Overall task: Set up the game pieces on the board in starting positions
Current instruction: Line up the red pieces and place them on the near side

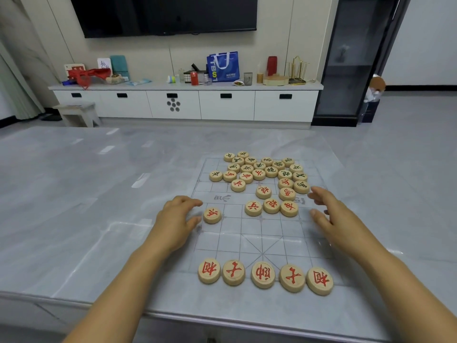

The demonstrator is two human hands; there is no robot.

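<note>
Five red-lettered xiangqi pieces [263,274] line the board [228,243]'s near edge. Left hand [176,219] is loosely curled, holding nothing, just beside a lone red piece [212,215]. Right hand [331,214] is spread, also holding nothing. Farther off are the remaining pieces [262,169] — red and dark-lettered, jumbled across the board's far half.

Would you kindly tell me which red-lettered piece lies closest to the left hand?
The lone red-lettered piece at the board's left edge, just beside the left hand's thumb; all others sit farther right.
</note>
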